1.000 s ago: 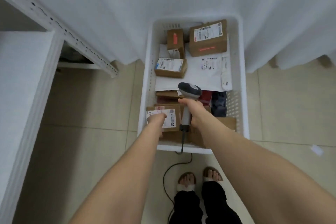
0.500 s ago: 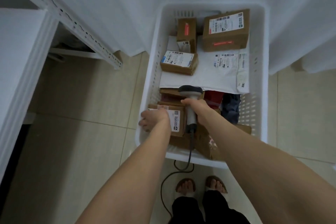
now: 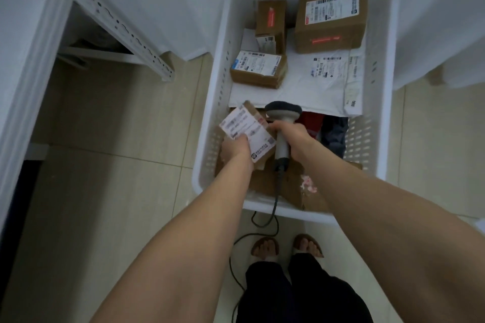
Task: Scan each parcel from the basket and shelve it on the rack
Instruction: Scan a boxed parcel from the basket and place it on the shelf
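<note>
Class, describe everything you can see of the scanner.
The scanner has a dark grey head on a pale grey handle, with a dark cable trailing from its base over the basket rim to the floor. The right hand grips the handle, holding it over the basket, beside the parcel in the left hand.

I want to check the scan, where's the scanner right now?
Head view, centre: the scanner is in the right hand over the near half of the basket, its head beside the labelled parcel that the left hand holds.
</note>
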Motion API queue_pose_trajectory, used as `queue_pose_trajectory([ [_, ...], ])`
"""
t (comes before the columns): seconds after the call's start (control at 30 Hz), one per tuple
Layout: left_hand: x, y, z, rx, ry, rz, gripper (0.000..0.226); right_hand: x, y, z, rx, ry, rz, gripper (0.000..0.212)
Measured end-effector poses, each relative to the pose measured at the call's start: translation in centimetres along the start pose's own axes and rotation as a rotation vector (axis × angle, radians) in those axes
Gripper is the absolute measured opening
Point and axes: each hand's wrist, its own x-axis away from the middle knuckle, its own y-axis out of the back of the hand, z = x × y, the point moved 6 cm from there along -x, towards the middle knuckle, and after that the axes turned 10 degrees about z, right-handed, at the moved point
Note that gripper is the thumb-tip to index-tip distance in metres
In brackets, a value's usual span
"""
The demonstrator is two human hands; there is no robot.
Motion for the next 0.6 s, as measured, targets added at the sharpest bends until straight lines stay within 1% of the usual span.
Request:
queue_pose_trajectory([
  [0.03,0.1,-0.4,-0.7,-0.006,-0.012,0.048,0.019,0.2,0.1,0.1,-0.022,0.005,0.014,0.023],
  [0.13,1.6,-1.0,-3.4,-0.044,-0.059,0.149,0.034,2.3,0.1,1.1,-0.096,0.030,0.034,0.023],
  [0.2,3.6,-0.8,-5.6,-0.092,-0.107,0.175,0.036,4.4,-0.1,2.4,-0.150,0.041,0.040,0.037],
  [0.27,6.2,-0.5,-7.6,-0.129,-0.132,0.197,0.030,7.4,-0.4,4.0,-0.175,0.044,0.038,0.041],
  [0.33,8.9,0.1,-9.5,-0.147,-0.140,0.233,0.021,10.6,-0.7,5.8,-0.187,0.051,0.031,0.038],
  [0.37,10.4,0.2,-10.5,-0.142,-0.143,0.264,0.022,12.3,-0.7,6.8,-0.197,0.064,0.027,0.038],
  [0.47,15.6,0.7,-14.0,-0.135,-0.196,0.360,0.047,18.1,-0.9,10.2,-0.243,0.108,0.031,0.035],
  [0.5,17.6,0.9,-15.4,-0.145,-0.227,0.377,0.052,20.1,-1.1,11.3,-0.263,0.119,0.036,0.034],
  [0.6,23.4,1.8,-19.2,-0.168,-0.256,0.442,0.056,25.9,-1.4,14.5,-0.308,0.159,0.038,0.033],
])
